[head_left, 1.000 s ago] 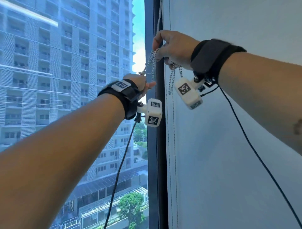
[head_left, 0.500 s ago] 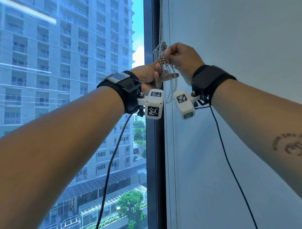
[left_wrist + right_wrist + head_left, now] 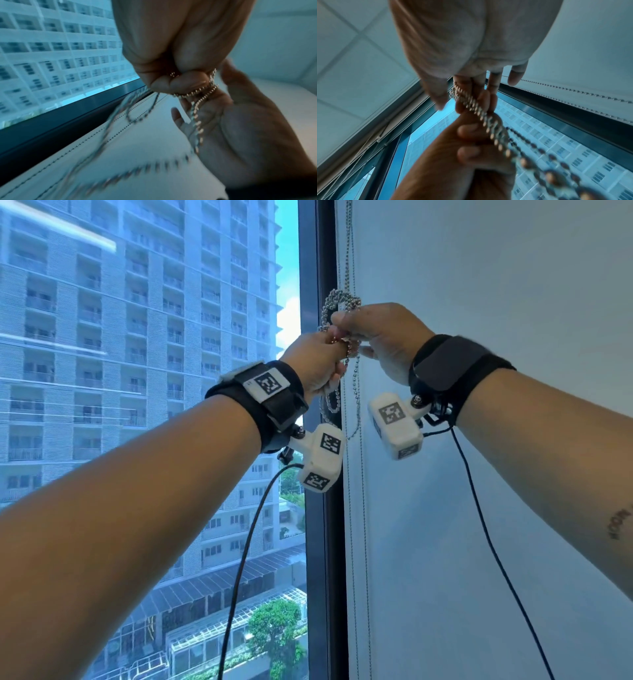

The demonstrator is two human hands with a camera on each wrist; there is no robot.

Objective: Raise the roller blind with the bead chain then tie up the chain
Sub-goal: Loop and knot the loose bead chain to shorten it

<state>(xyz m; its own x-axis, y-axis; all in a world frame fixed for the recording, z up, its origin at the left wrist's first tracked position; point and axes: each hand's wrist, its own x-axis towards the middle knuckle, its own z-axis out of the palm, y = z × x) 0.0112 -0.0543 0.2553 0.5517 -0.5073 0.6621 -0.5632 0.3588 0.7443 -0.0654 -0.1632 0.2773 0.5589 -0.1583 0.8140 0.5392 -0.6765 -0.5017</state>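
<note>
A silver bead chain (image 3: pixel 348 251) hangs down along the dark window frame (image 3: pixel 315 508). Its slack is bunched into loops (image 3: pixel 342 299) just above my knuckles, and more strands dangle below (image 3: pixel 356 392). My left hand (image 3: pixel 325 350) grips the bundle in a fist, and in the left wrist view its curled fingers (image 3: pixel 173 81) clamp the beads (image 3: pixel 195 93). My right hand (image 3: pixel 363 330) touches it from the right and pinches the same bundle. The right wrist view shows thumb and forefinger (image 3: pixel 467 86) on the chain (image 3: pixel 488 121), the other fingers straighter.
Pale blind fabric (image 3: pixel 479 302) fills the right side, with thin chains running down its left edge (image 3: pixel 364 542). Bare window glass (image 3: pixel 137 371) on the left looks onto a tower block. Black camera cables (image 3: pixel 239 559) hang from both wrists.
My hands have come together at the chain. The right hand has dropped from higher up, the left has risen to meet it, and a chain loop now stands above them.
</note>
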